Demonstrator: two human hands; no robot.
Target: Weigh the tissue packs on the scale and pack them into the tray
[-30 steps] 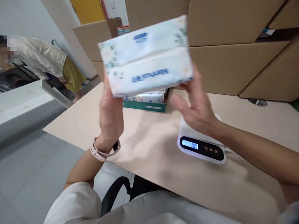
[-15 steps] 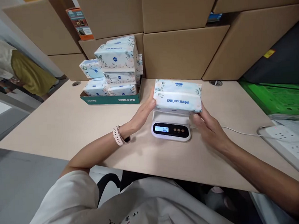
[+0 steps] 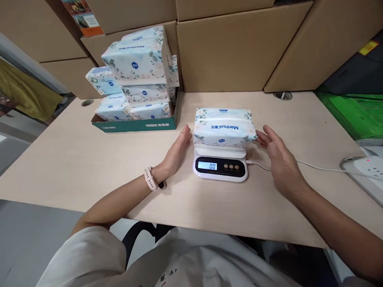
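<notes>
A floral tissue pack [image 3: 222, 127] lies on the white platform of a small digital scale [image 3: 221, 176], whose lit display reads 0.0. My left hand [image 3: 177, 150], fingers stretched out, is just left of the pack with a narrow gap between them. To the right, my right hand [image 3: 279, 158] is open with its fingers extended, the tips close to the pack's right end; whether they touch it I cannot tell. Behind and to the left, several matching packs [image 3: 137, 63] are piled in a green open carton [image 3: 135, 125].
Large cardboard boxes [image 3: 228, 53] stand stacked along the back of the desk. A white cable [image 3: 319, 168] runs from the scale towards a power strip [image 3: 378, 169] at the right. Beside it sits a green crate [image 3: 348, 111]. Part of a person's clothing [image 3: 20, 83] shows at far left.
The tissue pack has come down onto the scale's platform. Both hands have let go and drawn apart to either side. The view has shifted slightly downward.
</notes>
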